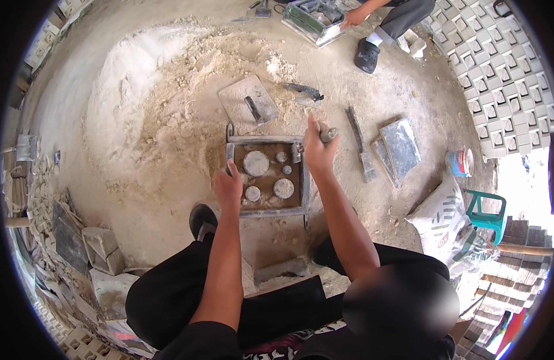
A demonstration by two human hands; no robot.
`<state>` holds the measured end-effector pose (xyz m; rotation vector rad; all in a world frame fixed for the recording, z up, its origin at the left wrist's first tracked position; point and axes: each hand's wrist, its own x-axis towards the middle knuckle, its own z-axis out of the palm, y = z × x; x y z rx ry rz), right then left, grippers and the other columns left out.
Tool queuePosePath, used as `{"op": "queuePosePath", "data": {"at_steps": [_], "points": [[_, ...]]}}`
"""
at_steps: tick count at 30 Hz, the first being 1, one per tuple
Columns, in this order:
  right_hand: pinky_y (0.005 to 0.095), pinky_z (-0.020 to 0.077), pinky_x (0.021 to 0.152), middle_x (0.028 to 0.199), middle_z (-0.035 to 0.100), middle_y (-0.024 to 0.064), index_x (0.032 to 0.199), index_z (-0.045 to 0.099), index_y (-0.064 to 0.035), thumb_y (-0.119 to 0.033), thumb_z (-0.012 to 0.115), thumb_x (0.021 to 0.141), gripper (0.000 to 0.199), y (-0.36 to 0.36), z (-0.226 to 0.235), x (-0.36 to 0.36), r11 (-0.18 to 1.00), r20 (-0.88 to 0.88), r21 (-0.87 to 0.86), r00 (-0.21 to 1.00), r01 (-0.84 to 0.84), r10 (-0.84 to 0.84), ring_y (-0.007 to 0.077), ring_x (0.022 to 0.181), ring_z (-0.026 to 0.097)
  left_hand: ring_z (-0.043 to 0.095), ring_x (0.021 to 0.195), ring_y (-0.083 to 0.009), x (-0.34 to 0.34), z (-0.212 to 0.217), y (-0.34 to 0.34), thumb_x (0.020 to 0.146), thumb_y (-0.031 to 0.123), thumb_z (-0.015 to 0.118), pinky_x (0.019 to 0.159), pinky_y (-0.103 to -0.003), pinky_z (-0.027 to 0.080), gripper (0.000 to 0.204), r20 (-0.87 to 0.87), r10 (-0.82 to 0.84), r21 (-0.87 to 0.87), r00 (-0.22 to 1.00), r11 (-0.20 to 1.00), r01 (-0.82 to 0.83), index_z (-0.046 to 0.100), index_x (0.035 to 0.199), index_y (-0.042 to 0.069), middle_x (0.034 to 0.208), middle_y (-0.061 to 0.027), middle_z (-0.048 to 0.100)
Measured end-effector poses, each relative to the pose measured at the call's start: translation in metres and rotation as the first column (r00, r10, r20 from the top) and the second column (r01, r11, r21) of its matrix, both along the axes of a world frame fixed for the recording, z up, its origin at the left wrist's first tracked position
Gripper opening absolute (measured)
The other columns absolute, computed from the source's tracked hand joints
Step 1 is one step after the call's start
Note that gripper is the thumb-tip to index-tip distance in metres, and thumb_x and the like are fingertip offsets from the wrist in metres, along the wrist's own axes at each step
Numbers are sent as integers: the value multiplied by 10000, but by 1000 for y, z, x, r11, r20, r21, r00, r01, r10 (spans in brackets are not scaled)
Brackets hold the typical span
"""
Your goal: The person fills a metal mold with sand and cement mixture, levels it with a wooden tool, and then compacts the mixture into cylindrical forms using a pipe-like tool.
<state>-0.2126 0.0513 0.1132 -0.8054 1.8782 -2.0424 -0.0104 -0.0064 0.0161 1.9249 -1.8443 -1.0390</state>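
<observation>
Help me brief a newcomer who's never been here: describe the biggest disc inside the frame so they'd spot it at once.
Start at the big pale heap, then go down and right in the picture to the grey four-sided frame. Inside it, the pale disc sits nearest the upper left corner, clearly wider than the other four round pieces.

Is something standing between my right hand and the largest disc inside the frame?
Yes: seen from above, the frame's right side and a small disc inside lie between your right hand and the largest disc.
</observation>
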Motion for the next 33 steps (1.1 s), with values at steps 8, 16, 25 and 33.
{"op": "queuePosePath", "data": {"at_steps": [8,16,25,33], "points": [[272,200,437,517,339,-77,541,366,-90,-186,559,971,482,-6,8,16,996,1,72,998,-55,55,35,502,280,603,899,-477,3,-7,-1,959,532,368,803,-529,466,675,-16,34,-50,999,998,-35,665,898,-71,886,-301,643],[290,205,434,516,341,-67,535,363,-86,-187,544,973,485,-9,-1,1,998,-1,55,1000,28,-28,52,490,263,605,900,-484,-2,-7,0,954,557,360,797,-535,469,719,12,13,-52,1000,999,-13,659,890,-94,875,-314,641],[287,212,425,515,366,-56,558,376,-80,-192,547,973,463,7,23,15,1000,129,3,992,-12,12,48,470,304,609,854,-493,8,-12,-1,953,555,369,767,-536,474,720,-20,38,-120,999,992,-40,652,845,-98,840,-308,642],[282,216,431,507,346,-57,572,400,-83,-193,531,979,442,17,23,16,999,87,47,996,1,-5,47,473,299,611,868,-469,9,-15,-5,957,520,380,795,-524,473,660,13,8,-22,1000,1000,-8,666,889,-70,882,-292,646]]}}
